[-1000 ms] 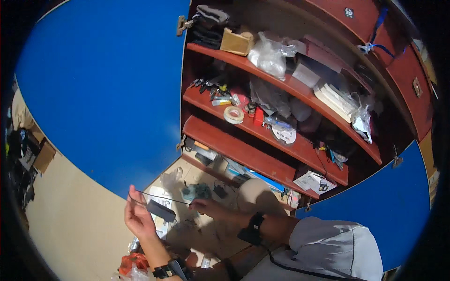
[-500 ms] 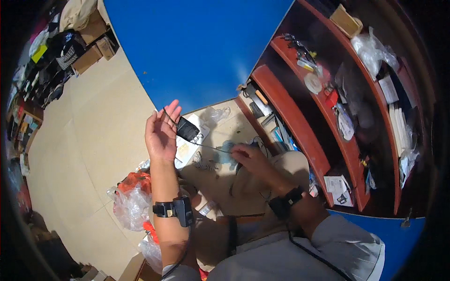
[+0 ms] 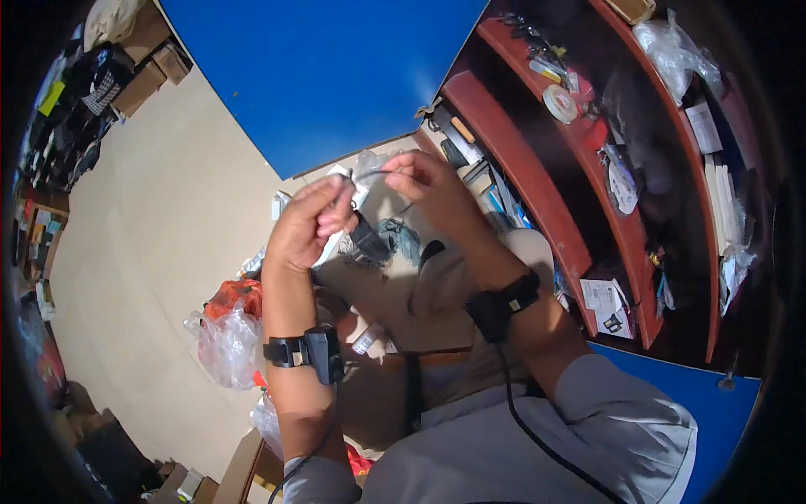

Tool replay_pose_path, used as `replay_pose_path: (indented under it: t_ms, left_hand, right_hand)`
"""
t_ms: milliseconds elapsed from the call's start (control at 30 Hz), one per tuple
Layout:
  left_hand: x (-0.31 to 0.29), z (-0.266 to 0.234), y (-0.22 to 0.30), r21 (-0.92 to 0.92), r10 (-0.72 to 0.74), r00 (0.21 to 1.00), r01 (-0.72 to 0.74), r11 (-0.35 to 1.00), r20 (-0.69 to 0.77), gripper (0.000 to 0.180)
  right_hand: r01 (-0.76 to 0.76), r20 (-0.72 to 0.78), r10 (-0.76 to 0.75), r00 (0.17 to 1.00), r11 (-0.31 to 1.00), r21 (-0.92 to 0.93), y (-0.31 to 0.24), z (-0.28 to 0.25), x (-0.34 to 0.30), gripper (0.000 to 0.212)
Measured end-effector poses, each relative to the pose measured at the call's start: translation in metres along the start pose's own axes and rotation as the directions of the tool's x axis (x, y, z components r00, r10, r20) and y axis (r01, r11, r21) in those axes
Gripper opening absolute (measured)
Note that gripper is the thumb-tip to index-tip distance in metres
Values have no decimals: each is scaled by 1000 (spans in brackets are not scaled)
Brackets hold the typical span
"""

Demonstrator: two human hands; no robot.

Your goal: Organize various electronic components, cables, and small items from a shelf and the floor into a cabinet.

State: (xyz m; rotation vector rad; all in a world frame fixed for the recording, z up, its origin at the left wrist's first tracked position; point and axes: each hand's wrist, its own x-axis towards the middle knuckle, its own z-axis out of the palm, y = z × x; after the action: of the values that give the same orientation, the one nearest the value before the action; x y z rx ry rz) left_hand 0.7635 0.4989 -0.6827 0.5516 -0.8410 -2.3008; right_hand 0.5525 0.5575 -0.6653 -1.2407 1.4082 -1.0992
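My left hand (image 3: 309, 225) is closed, its thumb and fingers pinching a thin dark cable (image 3: 369, 175). Over to the right, my right hand (image 3: 438, 200) pinches another part of the same cable, which arches between both hands. Just below my left hand is a black rectangular block (image 3: 368, 240), which looks like a power adapter; whether it hangs from the cable or rests on something I cannot tell. A bluish crumpled bundle (image 3: 401, 239) lies on the floor beyond it. Black strapped devices sit on both my forearms.
Red-brown shelves (image 3: 537, 193) with tape, tools and packets stand on the right. A blue panel (image 3: 327, 76) spans the far side. Clear and orange plastic bags (image 3: 227, 340) lie left of my left arm. Boxes (image 3: 138, 88) and clothes line the far left.
My right hand has risen away from me and come nearer my left. The left hand has gone from open-palmed to closed on the cable. The black block has shifted right and slightly lower.
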Motion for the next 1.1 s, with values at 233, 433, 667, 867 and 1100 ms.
replay_pose_path:
  t_ms: [233,433,667,867,1100]
  left_hand:
    - [-10,-49,31,-491,573,750,-655,574,-331,26]
    - [-10,-66,15,-68,442,691,-577,814,-571,24]
    - [10,-7,-13,307,231,930,-140,941,-286,20]
    - [9,41,-36,136,-176,980,188,973,-97,22]
    - [4,43,-23,-243,-125,986,96,965,-106,26]
  right_hand:
    - [-153,-45,149,988,983,-105,77,-15,-39,20]
    - [186,149,-136,979,894,-408,79,-9,-75,23]
    - [252,207,-183,961,886,-390,-23,-4,-46,20]
    - [58,-136,-40,990,990,130,29,-1,-10,21]
    - [89,-92,-84,992,995,53,88,3,-35,33]
